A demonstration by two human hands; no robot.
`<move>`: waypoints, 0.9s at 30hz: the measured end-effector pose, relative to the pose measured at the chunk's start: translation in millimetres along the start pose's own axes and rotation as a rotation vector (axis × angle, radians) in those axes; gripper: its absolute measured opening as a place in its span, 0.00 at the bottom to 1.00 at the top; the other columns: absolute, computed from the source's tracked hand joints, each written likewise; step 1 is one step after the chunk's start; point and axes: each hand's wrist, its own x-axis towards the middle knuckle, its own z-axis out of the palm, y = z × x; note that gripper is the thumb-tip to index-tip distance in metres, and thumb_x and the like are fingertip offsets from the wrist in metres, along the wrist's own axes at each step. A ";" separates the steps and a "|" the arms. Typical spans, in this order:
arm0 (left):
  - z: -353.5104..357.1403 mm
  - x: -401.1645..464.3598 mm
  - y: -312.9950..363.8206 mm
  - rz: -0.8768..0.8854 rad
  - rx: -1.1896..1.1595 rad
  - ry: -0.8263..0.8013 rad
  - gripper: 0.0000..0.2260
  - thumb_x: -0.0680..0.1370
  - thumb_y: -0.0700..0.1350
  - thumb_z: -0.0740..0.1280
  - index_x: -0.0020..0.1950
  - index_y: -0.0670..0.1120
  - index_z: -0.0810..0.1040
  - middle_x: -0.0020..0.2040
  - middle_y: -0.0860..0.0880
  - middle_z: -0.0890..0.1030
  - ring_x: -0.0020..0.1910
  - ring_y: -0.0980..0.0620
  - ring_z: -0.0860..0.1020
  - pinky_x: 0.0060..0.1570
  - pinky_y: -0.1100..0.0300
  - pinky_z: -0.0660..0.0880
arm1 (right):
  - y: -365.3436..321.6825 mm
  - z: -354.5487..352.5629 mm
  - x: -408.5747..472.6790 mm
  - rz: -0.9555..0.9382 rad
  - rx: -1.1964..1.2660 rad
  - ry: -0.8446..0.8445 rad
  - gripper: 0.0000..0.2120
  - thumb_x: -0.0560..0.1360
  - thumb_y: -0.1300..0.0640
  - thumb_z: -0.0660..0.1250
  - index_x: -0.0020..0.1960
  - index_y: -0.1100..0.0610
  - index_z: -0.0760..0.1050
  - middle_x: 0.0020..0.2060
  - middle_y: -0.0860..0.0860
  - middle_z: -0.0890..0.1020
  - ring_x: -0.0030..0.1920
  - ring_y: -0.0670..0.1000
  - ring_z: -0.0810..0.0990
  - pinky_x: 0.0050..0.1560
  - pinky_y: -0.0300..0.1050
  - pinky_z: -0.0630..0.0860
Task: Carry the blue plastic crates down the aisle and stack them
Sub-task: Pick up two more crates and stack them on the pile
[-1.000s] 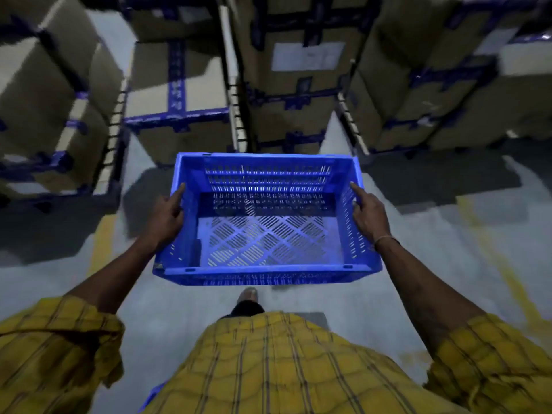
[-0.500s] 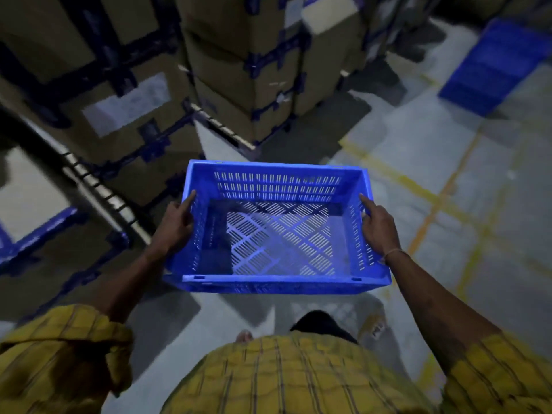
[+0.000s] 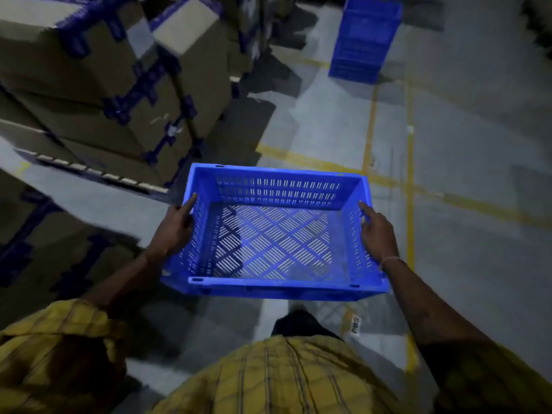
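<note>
I carry an empty blue plastic crate (image 3: 276, 289) with slotted walls and a lattice floor, held level in front of my waist. My left hand (image 3: 174, 227) grips its left short wall, fingers under the rim. On the right short wall my right hand (image 3: 377, 233) grips the same way, a thin band on the wrist. Far ahead at the top right, a stack of blue crates (image 3: 363, 37) stands on the floor, well beyond the carried one.
Stacked cardboard boxes (image 3: 98, 85) strapped in blue sit on pallets along the left side. Yellow floor lines (image 3: 409, 180) cross the grey concrete aisle ahead and to the right. My dark-trousered leg (image 3: 298, 322) steps below the crate.
My view has swung right, away from the boxes and along the aisle. The stack of blue crates has moved toward the top middle and looks nearer. Both hands hold the crate as before.
</note>
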 end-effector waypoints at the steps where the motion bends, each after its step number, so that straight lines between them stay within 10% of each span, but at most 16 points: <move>1: 5.5 21.6 9.1 0.027 -0.002 -0.011 0.31 0.78 0.35 0.64 0.80 0.50 0.62 0.55 0.33 0.73 0.46 0.35 0.77 0.48 0.52 0.72 | 7.6 -7.8 14.4 0.016 0.001 0.005 0.24 0.80 0.61 0.60 0.75 0.48 0.68 0.56 0.61 0.78 0.56 0.65 0.78 0.56 0.56 0.75; 27: 75.0 613.6 193.9 0.288 -0.054 -0.068 0.30 0.79 0.35 0.63 0.80 0.46 0.61 0.46 0.43 0.69 0.50 0.36 0.74 0.53 0.52 0.69 | 50.9 -101.2 511.9 0.124 -0.057 0.196 0.29 0.75 0.68 0.63 0.75 0.53 0.68 0.57 0.65 0.78 0.56 0.67 0.78 0.58 0.55 0.74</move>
